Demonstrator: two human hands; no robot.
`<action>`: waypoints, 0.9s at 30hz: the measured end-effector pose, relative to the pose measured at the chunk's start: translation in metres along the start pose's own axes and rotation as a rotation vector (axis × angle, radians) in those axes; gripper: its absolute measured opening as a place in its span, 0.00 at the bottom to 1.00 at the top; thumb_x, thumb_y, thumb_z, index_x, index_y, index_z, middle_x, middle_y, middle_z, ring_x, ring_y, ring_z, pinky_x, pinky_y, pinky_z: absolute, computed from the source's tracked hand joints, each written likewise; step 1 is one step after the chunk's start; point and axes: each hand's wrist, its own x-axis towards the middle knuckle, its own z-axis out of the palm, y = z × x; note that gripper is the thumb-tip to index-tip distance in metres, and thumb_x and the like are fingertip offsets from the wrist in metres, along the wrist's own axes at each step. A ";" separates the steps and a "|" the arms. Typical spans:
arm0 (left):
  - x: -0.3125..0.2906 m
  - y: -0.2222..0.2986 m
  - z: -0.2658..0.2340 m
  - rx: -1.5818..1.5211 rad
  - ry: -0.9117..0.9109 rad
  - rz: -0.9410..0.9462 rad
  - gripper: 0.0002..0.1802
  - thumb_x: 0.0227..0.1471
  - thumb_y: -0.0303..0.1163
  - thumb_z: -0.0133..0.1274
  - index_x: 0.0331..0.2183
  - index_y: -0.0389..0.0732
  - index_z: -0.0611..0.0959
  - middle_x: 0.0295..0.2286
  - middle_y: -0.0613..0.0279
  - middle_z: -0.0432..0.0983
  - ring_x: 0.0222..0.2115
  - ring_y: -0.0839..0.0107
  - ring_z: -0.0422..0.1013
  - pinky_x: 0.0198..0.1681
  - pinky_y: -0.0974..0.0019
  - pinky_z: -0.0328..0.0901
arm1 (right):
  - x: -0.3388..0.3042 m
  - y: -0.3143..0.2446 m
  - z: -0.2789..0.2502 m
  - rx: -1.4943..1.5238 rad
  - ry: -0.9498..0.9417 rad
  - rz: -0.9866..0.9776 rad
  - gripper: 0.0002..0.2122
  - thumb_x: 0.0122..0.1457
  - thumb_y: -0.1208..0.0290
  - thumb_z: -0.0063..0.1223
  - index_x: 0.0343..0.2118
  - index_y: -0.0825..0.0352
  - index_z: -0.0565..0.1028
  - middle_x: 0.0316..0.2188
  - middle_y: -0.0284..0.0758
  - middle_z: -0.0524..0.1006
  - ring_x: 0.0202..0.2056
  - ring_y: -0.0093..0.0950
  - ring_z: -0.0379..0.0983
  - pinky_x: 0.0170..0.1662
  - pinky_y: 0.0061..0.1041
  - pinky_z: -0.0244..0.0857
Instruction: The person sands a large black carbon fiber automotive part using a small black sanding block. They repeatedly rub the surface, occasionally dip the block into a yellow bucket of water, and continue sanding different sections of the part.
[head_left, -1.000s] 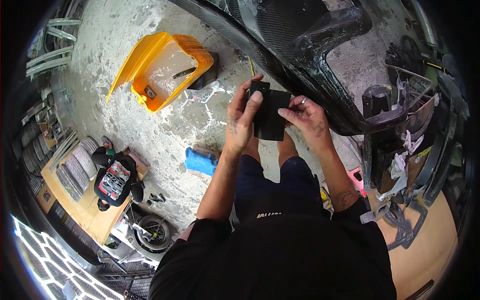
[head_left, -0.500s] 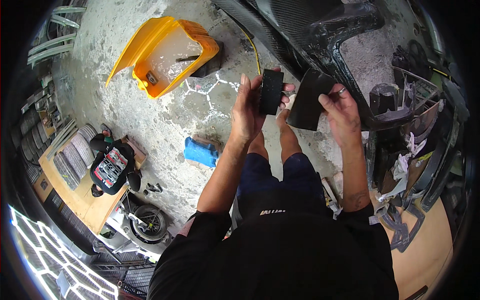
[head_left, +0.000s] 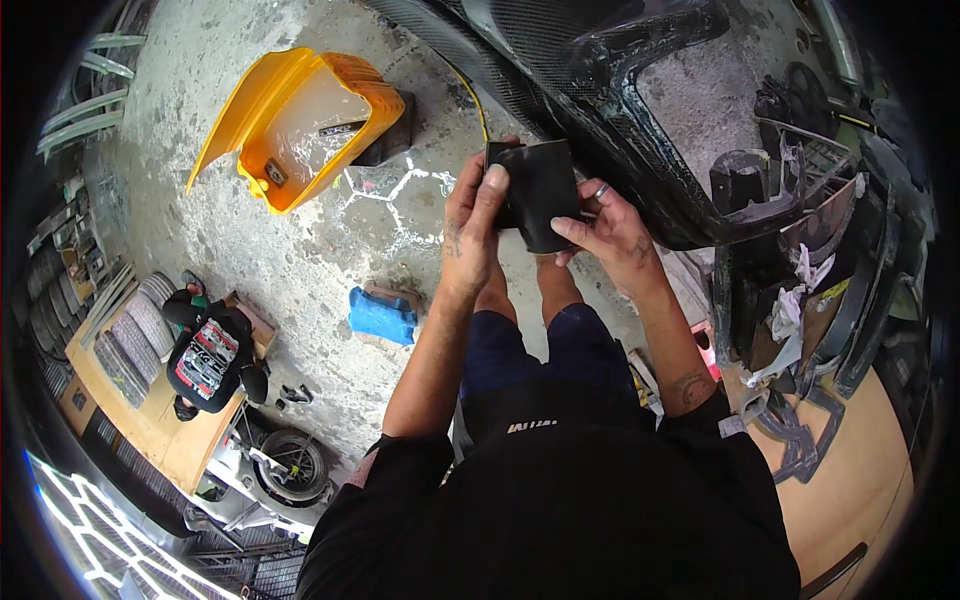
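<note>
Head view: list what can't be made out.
All in the head view:
Block: partly hidden by the sheet and left hand.
Right hand: some fingers hidden behind the sheet.
Panel: cut off by the top edge.
Tub: bottom hidden by cloudy liquid.
Far-left tyres: too dark near the lens rim.

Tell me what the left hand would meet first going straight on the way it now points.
Past the black block it holds, the left hand would probably meet the large black panel first, though depth is unclear and it might pass above.
</note>
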 end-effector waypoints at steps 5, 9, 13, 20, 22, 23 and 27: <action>-0.001 0.009 -0.015 0.308 -0.226 -0.046 0.24 0.67 0.38 0.55 0.58 0.34 0.77 0.47 0.60 0.79 0.48 0.72 0.74 0.56 0.66 0.67 | 0.003 -0.009 -0.024 -0.277 -0.163 0.003 0.17 0.59 0.74 0.68 0.48 0.70 0.75 0.39 0.31 0.78 0.43 0.18 0.76 0.47 0.20 0.72; -0.006 0.002 -0.017 0.252 -0.116 -0.035 0.25 0.67 0.38 0.55 0.59 0.33 0.76 0.47 0.58 0.80 0.47 0.71 0.75 0.54 0.65 0.69 | -0.011 0.003 -0.024 -0.254 -0.006 -0.061 0.17 0.60 0.75 0.67 0.51 0.70 0.75 0.40 0.32 0.79 0.43 0.18 0.75 0.48 0.20 0.71; -0.004 0.005 -0.030 0.191 -0.363 -0.181 0.28 0.66 0.39 0.56 0.61 0.34 0.74 0.47 0.56 0.80 0.49 0.70 0.75 0.57 0.66 0.66 | -0.011 -0.014 -0.034 -0.381 -0.185 0.048 0.18 0.60 0.79 0.67 0.51 0.70 0.73 0.41 0.32 0.78 0.38 0.18 0.76 0.42 0.19 0.73; -0.016 -0.016 -0.010 0.280 -0.191 -0.187 0.27 0.65 0.37 0.59 0.59 0.35 0.74 0.46 0.62 0.80 0.48 0.76 0.74 0.54 0.69 0.67 | -0.010 0.013 -0.027 -0.213 0.117 -0.203 0.14 0.61 0.81 0.64 0.49 0.70 0.74 0.38 0.34 0.79 0.39 0.20 0.78 0.41 0.23 0.79; -0.023 -0.021 -0.014 0.197 -0.203 -0.246 0.28 0.66 0.40 0.57 0.60 0.34 0.74 0.47 0.60 0.80 0.49 0.76 0.73 0.56 0.69 0.65 | -0.011 0.014 -0.033 -0.114 0.139 -0.130 0.14 0.61 0.81 0.64 0.48 0.70 0.74 0.38 0.34 0.79 0.38 0.21 0.79 0.41 0.24 0.80; -0.025 -0.024 -0.016 0.114 -0.218 -0.304 0.29 0.68 0.43 0.55 0.61 0.33 0.74 0.48 0.59 0.79 0.50 0.76 0.72 0.57 0.70 0.64 | -0.011 0.012 -0.036 -0.132 0.110 -0.131 0.13 0.60 0.81 0.65 0.46 0.70 0.75 0.37 0.34 0.80 0.38 0.21 0.79 0.41 0.22 0.79; -0.021 -0.030 -0.031 0.109 -0.330 -0.319 0.32 0.70 0.48 0.49 0.62 0.31 0.73 0.50 0.57 0.78 0.53 0.74 0.71 0.59 0.69 0.62 | -0.006 0.002 -0.034 -0.260 0.016 -0.125 0.12 0.60 0.81 0.66 0.46 0.71 0.76 0.34 0.34 0.80 0.37 0.20 0.79 0.39 0.20 0.77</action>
